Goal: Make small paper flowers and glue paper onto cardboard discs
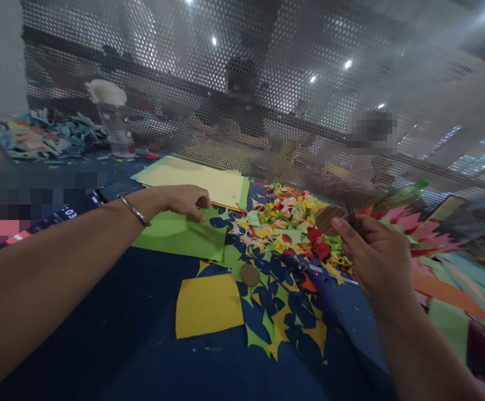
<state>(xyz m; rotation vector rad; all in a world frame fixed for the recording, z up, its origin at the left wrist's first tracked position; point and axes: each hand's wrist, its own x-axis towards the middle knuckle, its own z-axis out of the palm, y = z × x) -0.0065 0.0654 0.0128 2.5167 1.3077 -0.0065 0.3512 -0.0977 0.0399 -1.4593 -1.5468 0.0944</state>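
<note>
My left hand [190, 201], a bracelet on its wrist, hovers at the edge of a green paper sheet [179, 236]. Its fingers are bent with a gap between them and nothing visible in them. My right hand [370, 239] grips a striped brown piece [329, 219]; a dark object, too blurred to name, also shows at its fingers. Pale yellow sheets [200, 181] lie behind my left hand. Nearer me are a yellow paper square [209, 305] and a round brown disc [250, 274]. Between my hands lies a heap of colourful paper scraps [288, 220].
A dark blue tool with a cord [323, 295] lies beside cut yellow scraps [282, 326]. Pink pointed paper shapes [421, 223] and paper strips [451, 289] are at right. A cup [117, 128] and blue scraps [54, 136] stand back left, before a perforated screen [184, 72]; people sit behind it.
</note>
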